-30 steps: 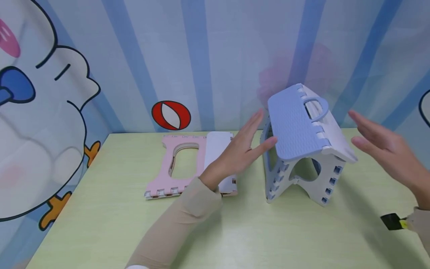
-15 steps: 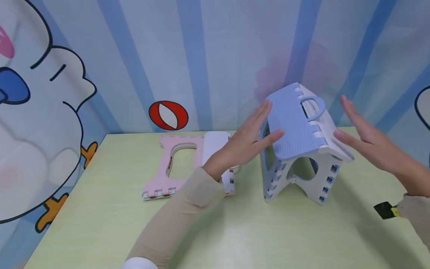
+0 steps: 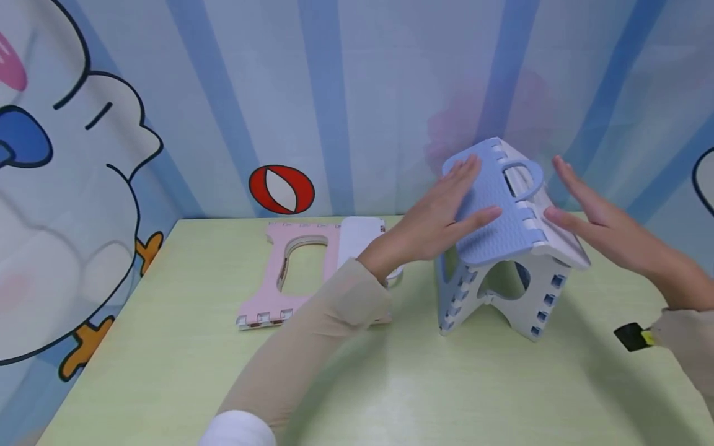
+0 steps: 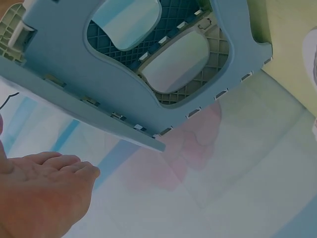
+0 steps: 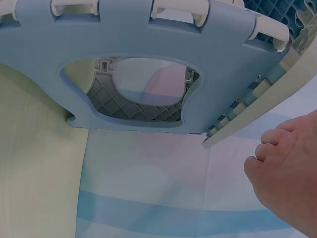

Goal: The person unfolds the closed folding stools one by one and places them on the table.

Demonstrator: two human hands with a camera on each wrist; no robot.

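Observation:
A blue and white folding stool (image 3: 493, 186) stands on its legs at the table's right, its two top halves peaked like a roof. A blue carry handle (image 3: 538, 179) sticks up near the ridge. My left hand (image 3: 432, 220), fingers straight, overlaps the blue half in the head view. In the left wrist view a gap shows between that hand (image 4: 44, 193) and the top panel's edge. My right hand (image 3: 608, 223) is held out with straight fingers along the white half, thumb near its surface. Both wrist views show the stool's side panel (image 5: 138, 39) with its oval cut-outs.
A pink and white folding stool (image 3: 268, 291) lies folded flat on the pale green table (image 3: 446, 396), partly hidden behind my left forearm. Behind the table hangs a striped blue cloth (image 3: 385, 93) with cartoon figures. A black tag (image 3: 632, 337) dangles from my right sleeve.
My left hand has moved right, over the blue half of the stool. The right hand has come left, closer to the white half. The stool keeps its peaked shape.

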